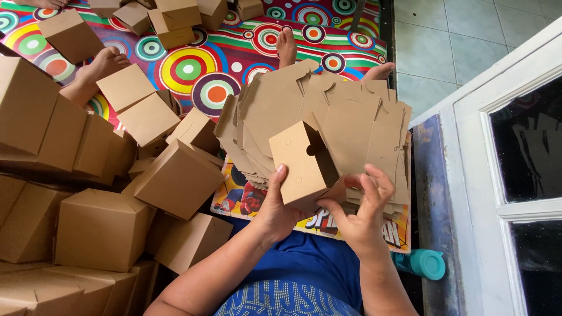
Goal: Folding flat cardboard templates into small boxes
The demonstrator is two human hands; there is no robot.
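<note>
My left hand (276,206) and my right hand (360,213) both grip a partly folded brown cardboard box (298,164) held above my lap. The left thumb presses on its flat side panel, which has a small round hole. The right fingers curl over its open, dark inside at the lower right edge. Just behind it lies a fanned stack of flat, unfolded cardboard blanks (345,117) resting on my legs. My feet (286,47) stick out past the stack on the colourful mat.
Several folded brown boxes (102,228) pile up at the left and along the top (172,20). Another person's foot (93,73) lies at upper left on the circle-patterned mat (193,67). A teal bottle (422,263) lies by a white-framed glass door (503,152).
</note>
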